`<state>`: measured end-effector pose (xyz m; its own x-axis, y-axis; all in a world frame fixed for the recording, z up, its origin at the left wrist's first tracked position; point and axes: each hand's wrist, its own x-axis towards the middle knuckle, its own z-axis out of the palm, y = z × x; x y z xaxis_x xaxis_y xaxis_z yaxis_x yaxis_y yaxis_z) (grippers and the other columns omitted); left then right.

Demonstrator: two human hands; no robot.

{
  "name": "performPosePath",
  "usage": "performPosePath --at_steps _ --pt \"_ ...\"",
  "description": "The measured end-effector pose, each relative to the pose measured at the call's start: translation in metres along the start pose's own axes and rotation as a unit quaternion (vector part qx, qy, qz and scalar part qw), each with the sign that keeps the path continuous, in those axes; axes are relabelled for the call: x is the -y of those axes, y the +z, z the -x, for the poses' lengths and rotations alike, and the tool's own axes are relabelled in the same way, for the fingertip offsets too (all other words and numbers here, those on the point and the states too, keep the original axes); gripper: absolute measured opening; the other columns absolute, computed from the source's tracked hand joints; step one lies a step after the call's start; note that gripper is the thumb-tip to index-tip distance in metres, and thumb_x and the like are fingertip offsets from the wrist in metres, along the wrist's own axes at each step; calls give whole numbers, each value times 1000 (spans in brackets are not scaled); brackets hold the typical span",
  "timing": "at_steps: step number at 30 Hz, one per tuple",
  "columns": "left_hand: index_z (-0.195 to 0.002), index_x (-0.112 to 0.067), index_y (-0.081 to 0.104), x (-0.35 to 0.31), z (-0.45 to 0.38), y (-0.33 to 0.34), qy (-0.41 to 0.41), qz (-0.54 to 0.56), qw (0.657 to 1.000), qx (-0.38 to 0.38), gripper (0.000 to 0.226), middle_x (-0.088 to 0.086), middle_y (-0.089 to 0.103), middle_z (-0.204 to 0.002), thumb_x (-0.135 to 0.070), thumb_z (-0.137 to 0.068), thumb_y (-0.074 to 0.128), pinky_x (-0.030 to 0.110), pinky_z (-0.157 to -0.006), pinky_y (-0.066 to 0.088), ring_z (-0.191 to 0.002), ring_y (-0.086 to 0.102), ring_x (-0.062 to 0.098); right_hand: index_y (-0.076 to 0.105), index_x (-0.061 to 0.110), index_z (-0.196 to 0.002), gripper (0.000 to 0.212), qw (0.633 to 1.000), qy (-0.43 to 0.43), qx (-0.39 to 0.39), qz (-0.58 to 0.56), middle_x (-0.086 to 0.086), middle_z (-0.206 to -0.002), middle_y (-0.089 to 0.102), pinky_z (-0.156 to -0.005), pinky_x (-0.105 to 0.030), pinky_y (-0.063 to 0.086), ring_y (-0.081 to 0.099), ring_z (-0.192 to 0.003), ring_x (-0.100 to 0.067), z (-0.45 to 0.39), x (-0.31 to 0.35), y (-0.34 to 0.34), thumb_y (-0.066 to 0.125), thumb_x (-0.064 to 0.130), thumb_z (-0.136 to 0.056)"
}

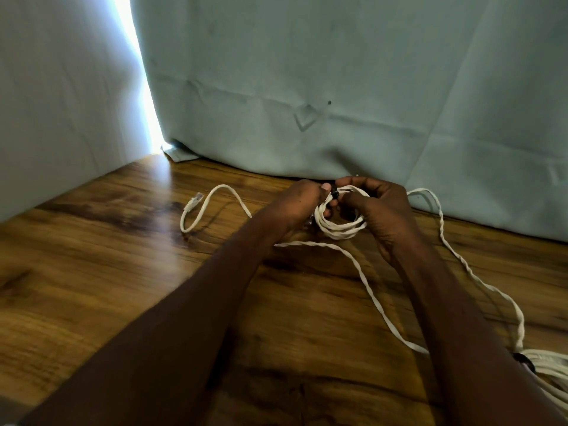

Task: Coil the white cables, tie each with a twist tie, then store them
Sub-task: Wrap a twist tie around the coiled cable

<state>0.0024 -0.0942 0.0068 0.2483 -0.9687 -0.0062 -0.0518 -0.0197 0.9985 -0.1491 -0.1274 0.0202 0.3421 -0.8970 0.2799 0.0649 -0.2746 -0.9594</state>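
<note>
A small coil of white flat cable is held between both hands above the wooden table. My left hand grips the coil's left side, its thumb by a black twist tie at the top of the coil. My right hand holds the coil's right side with its fingers curled and pinching at the tie. The cable's plug end trails left on the table. Another loose white cable runs down the right side to a tied white bundle at the right edge.
A pale blue-green curtain hangs along the table's far edge, with a bright gap of light at the left. A loose twisted run of cable crosses the table between my forearms.
</note>
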Motion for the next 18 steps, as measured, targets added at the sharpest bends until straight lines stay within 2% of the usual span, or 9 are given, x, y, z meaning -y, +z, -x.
performPosePath --at_steps 3,7,10,12,15,18 --pt "-74 -8 68 1 0 1 -6 22 1000 -9 45 7 63 -62 -26 -109 46 31 -63 42 -56 56 21 78 3 -103 18 1000 0 8 8 -21 -90 77 -78 -32 62 75 -79 -26 -1 -1 -2 73 -5 -87" --pt "-73 -8 67 -1 1 3 -20 23 999 -15 46 9 62 -62 -26 -108 45 32 -61 42 -57 55 23 77 1 -106 19 1000 -3 15 11 -19 -91 78 -74 -26 61 76 -78 -22 1 1 -3 74 -4 -87" --pt "-72 -9 68 -2 2 4 -17 1 1000 -23 46 7 64 -62 -27 -108 46 34 -67 44 -59 57 24 78 1 -103 16 1000 8 -4 -11 -23 -88 77 -76 -30 63 74 -75 -25 1 -1 -1 72 -4 -88" --pt "-72 -10 67 -3 2 5 -11 -26 999 -19 47 6 64 -62 -28 -109 44 30 -61 44 -56 57 22 78 -1 -101 15 1000 15 -14 -22 -25 -87 76 -79 -34 63 73 -74 -26 0 -2 0 72 -4 -89" --pt "-73 -11 65 -2 3 1 19 -58 998 10 48 7 62 -62 -28 -110 41 27 -53 40 -52 53 22 77 -4 -101 15 999 24 -10 -41 -25 -83 75 -76 -35 63 71 -70 -28 0 -1 0 71 -6 -87" --pt "-80 -14 66 0 2 -2 67 -71 994 47 41 3 63 -68 -24 -112 41 30 -63 42 -57 55 18 72 -4 -95 13 988 85 32 -127 -19 -77 72 -71 -32 62 69 -67 -26 -1 2 -6 66 -12 -86"
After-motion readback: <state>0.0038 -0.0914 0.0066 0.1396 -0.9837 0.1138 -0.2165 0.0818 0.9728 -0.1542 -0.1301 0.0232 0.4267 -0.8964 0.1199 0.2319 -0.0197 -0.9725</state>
